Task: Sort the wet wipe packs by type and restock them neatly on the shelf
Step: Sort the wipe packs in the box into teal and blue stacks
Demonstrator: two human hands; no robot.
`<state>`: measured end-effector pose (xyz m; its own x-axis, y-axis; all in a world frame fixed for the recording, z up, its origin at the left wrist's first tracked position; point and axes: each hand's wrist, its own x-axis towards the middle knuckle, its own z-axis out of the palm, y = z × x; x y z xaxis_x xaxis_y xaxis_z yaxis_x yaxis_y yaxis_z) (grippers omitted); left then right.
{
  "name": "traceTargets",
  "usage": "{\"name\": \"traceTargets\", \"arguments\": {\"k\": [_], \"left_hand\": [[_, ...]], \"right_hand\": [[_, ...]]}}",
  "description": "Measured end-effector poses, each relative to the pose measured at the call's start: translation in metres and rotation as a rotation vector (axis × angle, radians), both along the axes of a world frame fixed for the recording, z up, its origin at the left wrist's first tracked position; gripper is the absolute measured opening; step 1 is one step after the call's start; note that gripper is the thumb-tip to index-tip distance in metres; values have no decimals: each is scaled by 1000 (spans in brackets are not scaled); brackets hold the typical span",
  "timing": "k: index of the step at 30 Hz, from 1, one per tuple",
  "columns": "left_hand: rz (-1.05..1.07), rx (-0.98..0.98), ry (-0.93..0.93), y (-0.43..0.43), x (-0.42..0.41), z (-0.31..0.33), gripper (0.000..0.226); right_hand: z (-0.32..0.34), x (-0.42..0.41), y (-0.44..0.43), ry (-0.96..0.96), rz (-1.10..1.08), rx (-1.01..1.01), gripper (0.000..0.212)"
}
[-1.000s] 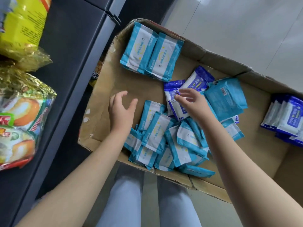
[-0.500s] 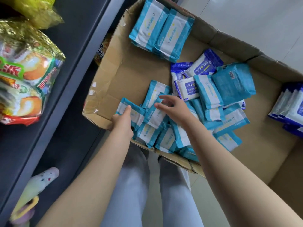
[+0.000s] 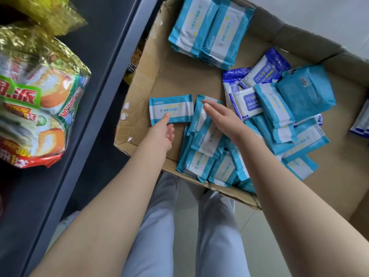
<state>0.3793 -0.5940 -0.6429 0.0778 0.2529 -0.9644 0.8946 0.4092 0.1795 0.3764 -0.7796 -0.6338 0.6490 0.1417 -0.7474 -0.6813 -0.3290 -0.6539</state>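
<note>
Cardboard box (image 3: 179, 80) holds two teal stacks (image 3: 209, 31); left hand (image 3: 161, 132) pinches one pack (image 3: 171, 108).

Pale tiled floor (image 3: 323, 15), dark grey shelf unit (image 3: 111, 47) at left, soft daylight
</note>
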Motion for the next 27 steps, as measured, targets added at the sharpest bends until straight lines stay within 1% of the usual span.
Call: {"name": "traceTargets", "arguments": {"k": [2,3,5,6,10,13,17,19,21,24,27], "left_hand": [[9,7,4,-3,8,-2,19],[12,18,0,-3,11,-4,19],[20,55,-12,-3,18,-6,22],[18,66,-18,-3,21,-7,25],[-18,88,-37,10,28,-7,30],[-75,121,-49,20,28,-6,24],[-287,221,-123,16,28,-4,20],[-417,231,-171,8,23,-2,20],[-541,182,-170,0,13,0,19],[-702,55,-169,-7,-7,3,27],[-809,1,-176,-8,-27,3,42]], "right_hand": [[-7,-1,5,3,69,-86,51],[-9,0,7,2,141,-144,53],[-11,3,11,6,261,-252,58],[-11,4,13,13,285,-278,61],[-8,-2,13,23,272,-299,60],[-6,-17,9,23,276,-332,61],[-5,-39,-7,54,232,-321,63],[-4,-47,-16,65,227,-319,63],[-3,-49,-20,70,238,-319,62],[1,-48,-20,77,212,-291,63],[6,-49,-22,113,170,-251,60]]}}
